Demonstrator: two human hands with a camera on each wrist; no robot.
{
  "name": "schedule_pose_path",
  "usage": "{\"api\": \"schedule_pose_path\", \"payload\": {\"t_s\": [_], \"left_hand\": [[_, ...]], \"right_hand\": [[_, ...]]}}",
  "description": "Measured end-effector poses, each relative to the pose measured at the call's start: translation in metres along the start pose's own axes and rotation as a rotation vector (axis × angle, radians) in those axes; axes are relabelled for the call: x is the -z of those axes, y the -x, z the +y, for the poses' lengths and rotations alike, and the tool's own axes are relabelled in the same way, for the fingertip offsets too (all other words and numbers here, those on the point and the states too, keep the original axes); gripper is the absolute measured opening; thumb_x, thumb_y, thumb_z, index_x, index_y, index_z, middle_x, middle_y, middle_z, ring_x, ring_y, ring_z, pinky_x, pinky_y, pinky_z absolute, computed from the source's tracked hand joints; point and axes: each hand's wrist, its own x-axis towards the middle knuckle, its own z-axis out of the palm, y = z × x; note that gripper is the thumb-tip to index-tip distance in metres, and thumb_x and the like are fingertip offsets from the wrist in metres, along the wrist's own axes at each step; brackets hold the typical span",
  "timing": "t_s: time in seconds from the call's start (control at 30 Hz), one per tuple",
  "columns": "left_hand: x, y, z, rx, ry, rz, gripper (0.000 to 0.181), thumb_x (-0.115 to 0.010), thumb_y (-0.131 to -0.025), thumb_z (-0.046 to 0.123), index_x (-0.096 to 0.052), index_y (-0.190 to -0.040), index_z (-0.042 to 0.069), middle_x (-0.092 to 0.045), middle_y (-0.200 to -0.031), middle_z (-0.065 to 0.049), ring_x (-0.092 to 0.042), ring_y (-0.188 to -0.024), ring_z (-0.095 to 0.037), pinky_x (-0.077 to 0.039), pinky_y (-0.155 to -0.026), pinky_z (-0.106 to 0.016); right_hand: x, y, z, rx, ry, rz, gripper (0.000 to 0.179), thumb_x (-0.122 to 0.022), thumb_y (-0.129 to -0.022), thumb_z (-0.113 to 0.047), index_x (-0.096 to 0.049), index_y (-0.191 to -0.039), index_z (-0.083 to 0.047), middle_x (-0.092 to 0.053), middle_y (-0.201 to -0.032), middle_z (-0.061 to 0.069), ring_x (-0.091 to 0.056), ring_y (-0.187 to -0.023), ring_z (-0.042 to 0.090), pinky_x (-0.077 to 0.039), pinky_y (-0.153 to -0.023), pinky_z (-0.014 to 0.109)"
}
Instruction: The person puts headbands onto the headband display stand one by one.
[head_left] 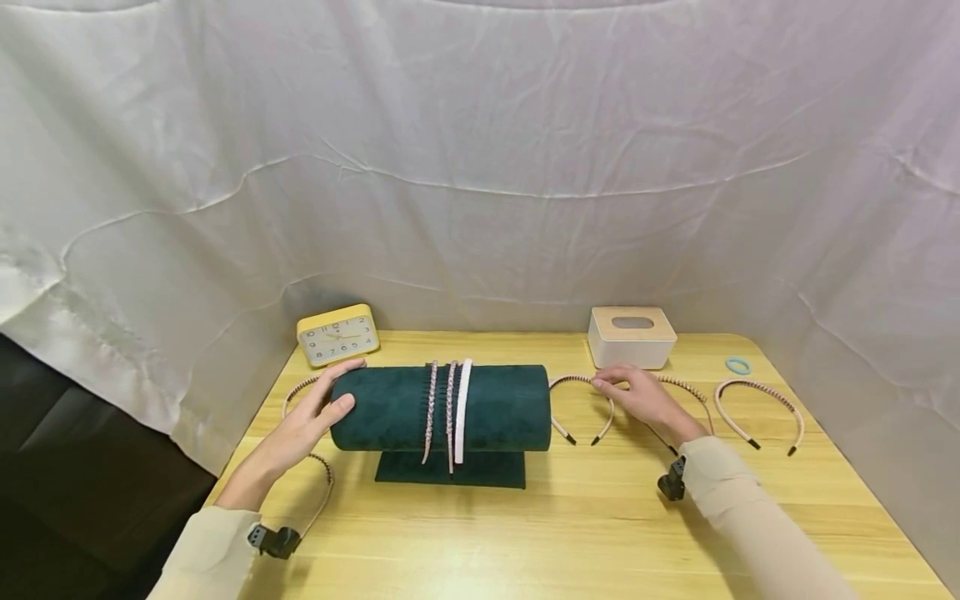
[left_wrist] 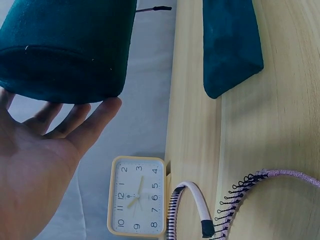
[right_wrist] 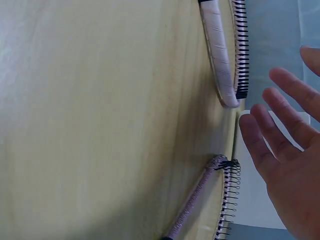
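The worktop [head_left: 540,542] carries the green roll [head_left: 501,408], long axis running left to right; my left hand [head_left: 309,422] rests against its left end, fingers extended; my right hand [head_left: 645,400], fingers apart and gripping nothing, is nearer the pale headband [right_wrist: 220,55]; its arch lies just left, ends toward me; contact, I cannot tell.

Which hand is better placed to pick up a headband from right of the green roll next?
Likely the right hand, open near a headband there; the left hand touches the green roll at its opposite end.
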Motion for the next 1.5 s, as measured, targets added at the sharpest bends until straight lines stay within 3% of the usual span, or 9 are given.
{"api": "schedule_pose_path", "payload": {"t_s": [0.27,0.57,0.97,1.2,1.37,1.5], "left_hand": [[0.0,0.0,-0.001,-0.004,0.016,-0.01,0.055,-0.045,-0.118,0.016,-0.03,-0.171,0.019,-0.028,-0.175,-0.022,-0.041,-0.144,0.009,-0.038,-0.111,-0.009],[0.0,0.0,0.0,0.001,0.018,-0.011,0.056,-0.045,-0.118,0.017,-0.029,-0.172,0.019,-0.028,-0.176,-0.02,-0.041,-0.144,0.01,-0.038,-0.111,-0.009],[0.0,-0.001,0.001,0.002,0.014,-0.008,0.055,-0.045,-0.118,0.017,-0.03,-0.171,0.017,-0.028,-0.175,-0.021,-0.041,-0.144,0.009,-0.038,-0.111,-0.009],[0.0,-0.001,0.001,0.001,0.013,-0.011,0.055,-0.045,-0.118,0.017,-0.029,-0.171,0.016,-0.029,-0.175,-0.021,-0.042,-0.143,0.009,-0.038,-0.11,-0.009],[0.001,-0.001,0.001,0.003,0.01,-0.008,0.055,-0.045,-0.118,0.017,-0.03,-0.172,0.017,-0.03,-0.175,-0.02,-0.042,-0.143,0.009,-0.038,-0.11,-0.009],[0.001,0.0,0.0,0.002,0.011,-0.007,0.056,-0.045,-0.118,0.017,-0.029,-0.172,0.016,-0.03,-0.174,-0.021,-0.042,-0.142,0.01,-0.039,-0.11,-0.009]], "right_hand": [[-0.005,-0.002,0.004,0.019,0.047,-0.012,0.034,-0.062,-0.113,-0.028,-0.079,-0.127,-0.001,-0.069,-0.143,0.024,-0.061,-0.135,0.049,-0.047,-0.114,0.068],[-0.006,-0.005,0.007,0.004,0.033,-0.009,0.031,-0.06,-0.114,-0.02,-0.079,-0.126,0.001,-0.069,-0.142,0.026,-0.056,-0.142,0.051,-0.041,-0.12,0.067],[-0.012,-0.012,0.003,-0.005,0.054,-0.056,0.032,-0.06,-0.114,-0.021,-0.078,-0.128,0.002,-0.071,-0.138,0.026,-0.055,-0.141,0.052,-0.041,-0.119,0.067],[-0.013,-0.014,0.002,0.059,0.084,-0.057,0.03,-0.062,-0.113,-0.019,-0.079,-0.125,0.002,-0.073,-0.133,0.024,-0.062,-0.133,0.05,-0.048,-0.113,0.066],[-0.011,-0.013,-0.007,0.06,0.026,-0.064,0.024,-0.066,-0.109,-0.01,-0.079,-0.124,0.004,-0.069,-0.136,0.027,-0.069,-0.122,0.044,-0.058,-0.103,0.055],[-0.007,-0.013,-0.011,0.022,-0.02,-0.107,0.024,-0.068,-0.106,-0.004,-0.078,-0.125,0.006,-0.072,-0.133,0.027,-0.073,-0.109,0.034,-0.061,-0.088,0.033]]}}
